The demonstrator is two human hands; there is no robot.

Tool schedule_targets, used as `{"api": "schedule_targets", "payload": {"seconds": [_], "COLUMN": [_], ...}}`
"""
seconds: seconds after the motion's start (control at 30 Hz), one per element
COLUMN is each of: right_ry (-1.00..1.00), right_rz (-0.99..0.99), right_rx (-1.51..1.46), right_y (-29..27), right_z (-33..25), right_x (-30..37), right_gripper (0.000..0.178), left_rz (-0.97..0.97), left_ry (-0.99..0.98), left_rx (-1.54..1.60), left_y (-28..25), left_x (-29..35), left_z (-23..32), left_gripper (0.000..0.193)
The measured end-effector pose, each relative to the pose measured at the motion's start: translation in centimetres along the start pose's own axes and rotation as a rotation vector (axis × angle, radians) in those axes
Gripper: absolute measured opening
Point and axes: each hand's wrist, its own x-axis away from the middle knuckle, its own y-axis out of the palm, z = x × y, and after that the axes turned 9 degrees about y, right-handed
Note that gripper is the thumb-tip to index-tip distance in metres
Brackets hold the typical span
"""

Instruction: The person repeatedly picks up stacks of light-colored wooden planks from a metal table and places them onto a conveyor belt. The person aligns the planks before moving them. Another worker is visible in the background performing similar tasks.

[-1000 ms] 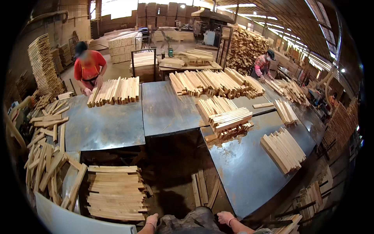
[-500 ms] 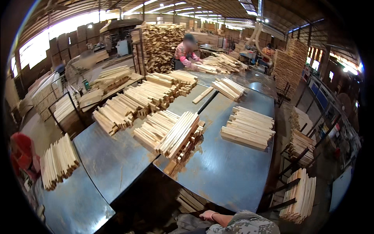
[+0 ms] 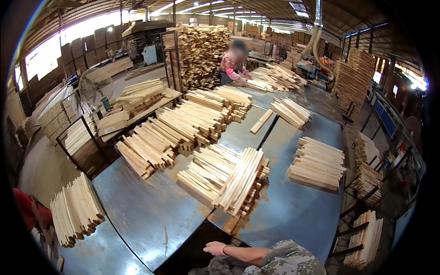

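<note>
My right hand (image 3: 216, 248), in a pinkish glove, reaches leftward from a camouflage sleeve (image 3: 293, 259) at the lower edge. Its fingers look loosely stretched, and nothing shows in them. It hangs over the dark gap in front of the metal-topped table (image 3: 284, 220), apart from the wood. Nearest to it is the end of a wooden block (image 3: 231, 223) under a stack of wood strips (image 3: 240, 181). Several of those strips lie crosswise on the others. My left hand is out of view.
A long row of wood strips (image 3: 192, 119) runs along the table's far left. Another bundle (image 3: 317, 162) lies right, and one (image 3: 77, 208) sits at the left end. Across the table a person in a pink top (image 3: 234, 66) handles loose strips. Racks with strips (image 3: 364, 238) stand right.
My right hand has moved left and up toward the table, its forearm stretching out further. The view has shifted, so the table and stacks sit lower and mostly further right.
</note>
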Motion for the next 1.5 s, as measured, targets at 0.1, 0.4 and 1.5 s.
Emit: {"api": "schedule_targets", "payload": {"seconds": [0.1,0.4,1.5], "right_ry": [-0.112,-0.420,-0.466], "right_rz": [-0.035,0.192,0.467], "right_rx": [0.361,1.350,-0.956], "right_y": [0.4,0.2,-34.1], "right_z": [-2.5,-10.8,-59.8], "right_x": [-10.5,-21.2,-27.8], "right_gripper": [0.031,0.048,0.074], "left_rz": [-0.360,0.789,1.220], "left_ry": [-0.043,0.646,1.276], "left_rx": [-0.732,-1.821,-2.555], "left_y": [3.9,18.5,62.6], "left_x": [-4.2,-11.4,-73.1], "left_z": [2.5,0.2,2.5], "left_gripper": [0.051,0.048,0.087]}}
